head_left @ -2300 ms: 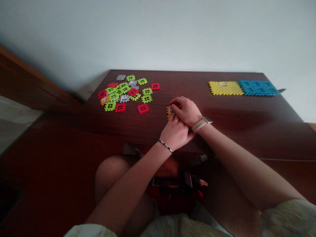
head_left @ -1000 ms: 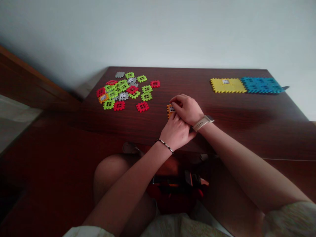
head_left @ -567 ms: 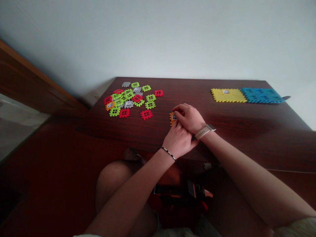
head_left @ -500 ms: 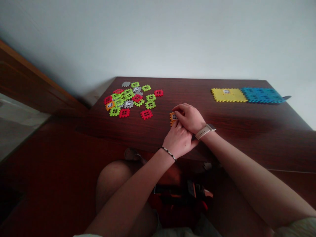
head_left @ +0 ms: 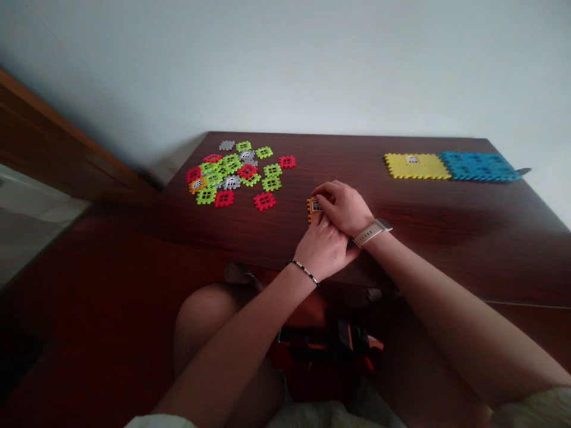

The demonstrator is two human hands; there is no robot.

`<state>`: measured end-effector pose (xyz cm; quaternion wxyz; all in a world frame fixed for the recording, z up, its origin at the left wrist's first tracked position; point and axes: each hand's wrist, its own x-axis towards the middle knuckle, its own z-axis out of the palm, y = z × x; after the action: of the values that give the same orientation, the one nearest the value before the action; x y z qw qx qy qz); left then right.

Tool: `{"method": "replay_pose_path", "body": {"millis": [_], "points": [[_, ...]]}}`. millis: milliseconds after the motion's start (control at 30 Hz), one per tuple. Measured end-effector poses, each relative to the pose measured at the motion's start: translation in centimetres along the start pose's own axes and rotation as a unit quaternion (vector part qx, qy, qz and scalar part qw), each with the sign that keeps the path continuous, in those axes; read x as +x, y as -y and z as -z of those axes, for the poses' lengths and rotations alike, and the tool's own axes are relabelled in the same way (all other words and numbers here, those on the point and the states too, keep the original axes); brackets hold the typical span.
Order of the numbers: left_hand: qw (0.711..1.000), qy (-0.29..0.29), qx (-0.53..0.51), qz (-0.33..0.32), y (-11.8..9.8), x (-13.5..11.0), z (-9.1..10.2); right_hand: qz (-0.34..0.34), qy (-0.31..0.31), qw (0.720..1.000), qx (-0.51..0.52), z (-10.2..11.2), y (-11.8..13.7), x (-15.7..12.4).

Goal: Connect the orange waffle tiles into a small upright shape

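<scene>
Near the front of the table, my right hand (head_left: pixel 345 207) lies partly over my left hand (head_left: pixel 324 248). Both hands are closed on small orange interlocking window tiles (head_left: pixel 313 205), which they mostly cover. Only the tiles' left edge and a white window grid show past my fingers. The fingers of my right hand are bent, with the thumb and fingertips at the top of the piece. My left fingers press on the lower part, their tips partly hidden beneath my right hand.
On the dark wood table (head_left: pixel 339 157), a loose pile of green, red, grey and orange window tiles (head_left: pixel 231 161) lies at the left. At the back right, a yellow panel (head_left: pixel 419 167) with a white window adjoins blue panels (head_left: pixel 482 166). A wall stands behind.
The view has tilted slightly, so the table sits a little higher in the picture. Both hands stay on the orange tiles in nearly the same pose.
</scene>
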<state>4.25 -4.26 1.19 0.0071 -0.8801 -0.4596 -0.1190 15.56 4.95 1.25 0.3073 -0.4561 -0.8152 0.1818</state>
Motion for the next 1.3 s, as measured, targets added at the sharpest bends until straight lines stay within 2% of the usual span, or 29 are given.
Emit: {"method": "replay_pose_path", "body": {"millis": [767, 1300], "points": [[0.999, 0.027, -0.024, 0.013, -0.17, 0.07, 0.49, -0.006, 0.001, 1.000, 0.001, 0.14, 0.28, -0.01], [0.999, 0.020, -0.031, 0.013, -0.07, 0.03, 0.13, -0.003, 0.001, 1.000, 0.005, 0.05, 0.05, 0.02]]}}
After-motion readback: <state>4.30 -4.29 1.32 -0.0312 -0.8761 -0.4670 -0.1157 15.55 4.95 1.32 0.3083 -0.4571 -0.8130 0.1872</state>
